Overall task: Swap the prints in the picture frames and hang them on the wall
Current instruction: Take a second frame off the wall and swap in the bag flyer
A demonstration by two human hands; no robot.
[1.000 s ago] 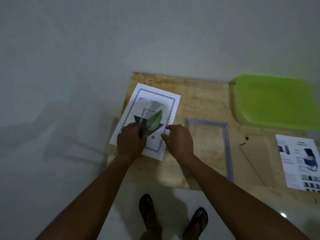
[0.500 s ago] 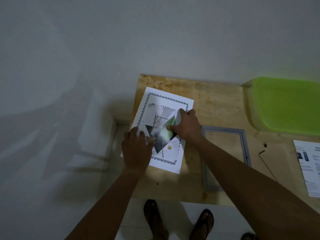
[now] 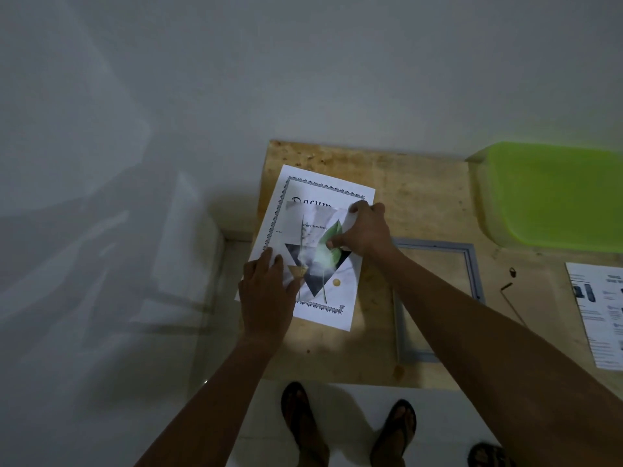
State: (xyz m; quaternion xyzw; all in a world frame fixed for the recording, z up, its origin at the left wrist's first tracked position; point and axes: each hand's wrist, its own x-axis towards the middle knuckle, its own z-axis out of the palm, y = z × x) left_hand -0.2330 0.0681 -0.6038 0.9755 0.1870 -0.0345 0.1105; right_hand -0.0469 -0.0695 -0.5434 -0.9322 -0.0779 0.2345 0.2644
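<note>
A white certificate print (image 3: 340, 193) with a dark ornate border lies on the wooden table (image 3: 421, 197). On top of it lies a smaller leaf print (image 3: 313, 237) with a green leaf and a dark triangle, under a glossy glare. My left hand (image 3: 269, 291) presses flat on the lower left corner of the leaf print. My right hand (image 3: 362, 232) pinches that print's upper right edge between thumb and fingers. An empty grey picture frame (image 3: 472, 264) lies flat to the right, partly under my right forearm.
A lime green plastic lid or tray (image 3: 553, 197) sits at the back right. A printed leaflet (image 3: 600, 311) lies at the right edge. A thin backing board with small metal hangers (image 3: 512, 273) lies between frame and leaflet. White wall behind; my sandalled feet below.
My right hand moved from the print's lower edge up to its upper right edge and pinched it. My left hand slid down to the lower left corner.
</note>
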